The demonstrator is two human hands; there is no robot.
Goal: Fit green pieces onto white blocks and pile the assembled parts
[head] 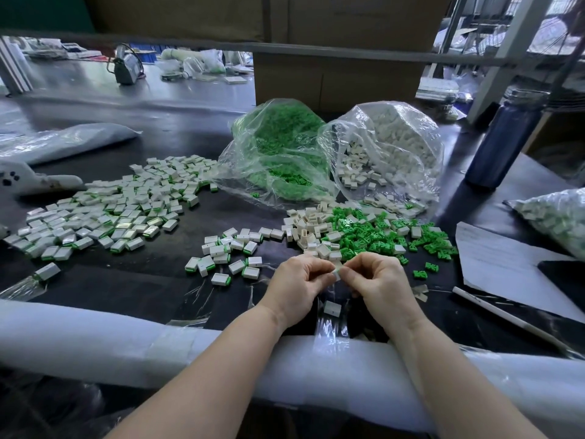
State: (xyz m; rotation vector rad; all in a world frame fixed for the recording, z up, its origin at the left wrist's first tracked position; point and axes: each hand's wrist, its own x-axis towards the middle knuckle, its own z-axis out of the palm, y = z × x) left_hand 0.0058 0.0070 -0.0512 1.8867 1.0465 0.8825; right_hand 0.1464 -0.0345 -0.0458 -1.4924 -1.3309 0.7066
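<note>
The left hand (299,288) and the right hand (378,285) meet over the near middle of the dark table (152,277), fingers curled, both pinching one small white block (337,270) between their fingertips. A sliver of green shows at the block's lower edge, though how far the green piece is seated cannot be told. Both forearms cross a white foam roll (95,340) that pads the near table edge. Just below the hands a single white block (332,308) lies on the table, among strips of clear tape.

Just beyond the hands, slightly left, a loose scatter of assembled parts (228,251) lies flat, white with green edges. To the right of that, a heap of loose green pieces (380,237) mixes with bare white blocks (308,223). Further right rests a sheet of white paper (503,267) with a white stick (506,315) near it.

Far left spreads the big pile of assembled parts (104,207). Behind the loose heaps stand two open clear bags, touching: the green bag (278,153) on the left and the white bag (395,144) on the right, spilling blocks. A dark blue bottle (503,141) stands at the far right, and cardboard boxes (335,77) rise behind the bags.
</note>
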